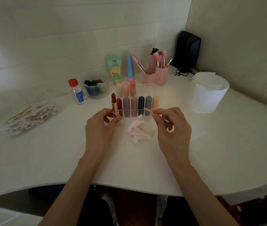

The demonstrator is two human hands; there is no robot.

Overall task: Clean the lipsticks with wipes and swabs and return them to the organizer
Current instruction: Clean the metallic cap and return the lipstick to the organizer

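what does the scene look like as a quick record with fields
left hand: grips an uncapped brown lipstick upright
right hand: pinches a swab, tip stained pink
organizer: clear, behind the hands, front row of capped lipsticks
wipe: crumpled, pink-stained, on the table between the hands
spare swabs: heap at the table's left
wipe roll: at the right

Wipe [137, 129] before organizer [145, 113]; rear slots [148, 91] seemingly free.
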